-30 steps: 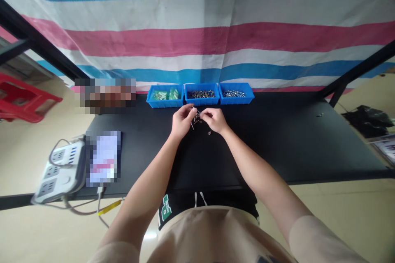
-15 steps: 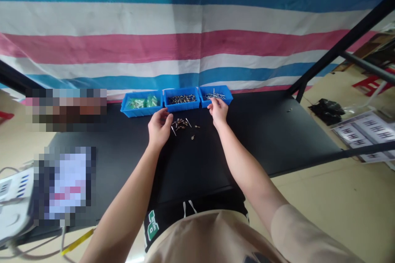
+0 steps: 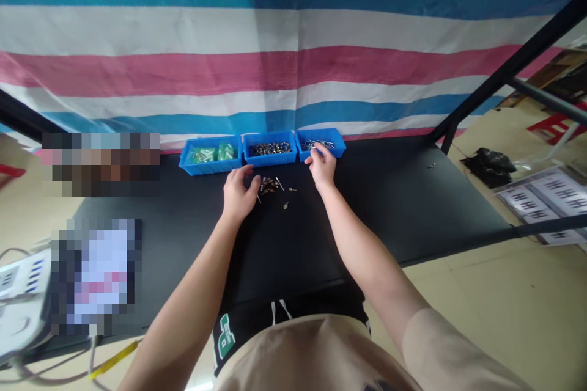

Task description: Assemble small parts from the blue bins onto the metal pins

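Several small metal pins (image 3: 274,185) lie loose on our worktop (image 3: 413,195): light, stiff, slippery, best pinched mid-shaft. Our left hand (image 3: 238,192) hovers released; our right hand (image 3: 322,165) reaches the right bin (image 3: 337,148), grip unclear.

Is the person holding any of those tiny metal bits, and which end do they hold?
It cannot be told. The right hand is at the right blue bin of metal pins, its fingertips hidden; the left hand lies beside the loose pile.
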Motion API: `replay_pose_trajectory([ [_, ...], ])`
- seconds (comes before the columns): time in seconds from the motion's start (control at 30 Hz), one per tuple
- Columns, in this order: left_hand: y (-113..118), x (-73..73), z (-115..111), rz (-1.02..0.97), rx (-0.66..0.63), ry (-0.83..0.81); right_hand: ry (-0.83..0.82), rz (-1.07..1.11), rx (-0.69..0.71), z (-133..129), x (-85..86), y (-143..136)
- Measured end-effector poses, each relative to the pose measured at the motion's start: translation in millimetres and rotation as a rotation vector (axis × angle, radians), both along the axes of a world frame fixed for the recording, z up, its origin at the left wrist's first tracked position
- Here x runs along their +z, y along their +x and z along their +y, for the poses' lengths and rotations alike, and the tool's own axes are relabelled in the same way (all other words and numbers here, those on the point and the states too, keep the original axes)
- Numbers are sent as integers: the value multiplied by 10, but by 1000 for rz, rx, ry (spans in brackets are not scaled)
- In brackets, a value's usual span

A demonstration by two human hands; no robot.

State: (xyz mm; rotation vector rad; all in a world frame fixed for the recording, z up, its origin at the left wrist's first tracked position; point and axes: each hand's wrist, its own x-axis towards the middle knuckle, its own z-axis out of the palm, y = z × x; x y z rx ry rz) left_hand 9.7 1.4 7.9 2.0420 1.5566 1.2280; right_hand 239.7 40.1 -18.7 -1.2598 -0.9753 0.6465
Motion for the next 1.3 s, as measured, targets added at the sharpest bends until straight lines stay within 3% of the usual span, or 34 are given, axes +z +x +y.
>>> replay_pose_trajectory([
  [0.13, 7, -25, -13, 141, 4, 23, 24, -131, 58, -136, 53, -218],
  [0.37, 41, -82, -63, 302, -19, -7, 105, -659, 245, -363, 91, -517],
  [0.53, 58, -84, -102, 306, -49, -4, 110, -925, 242, -415, 66, -567],
  [0.9, 78, -116, -118, 429, 109, -134, -11, -1073, 308, -428, 38, -571],
  [1.3, 67, -80, -122, 458, 2, -151, 48, -1027, 330, -422, 17, -553],
])
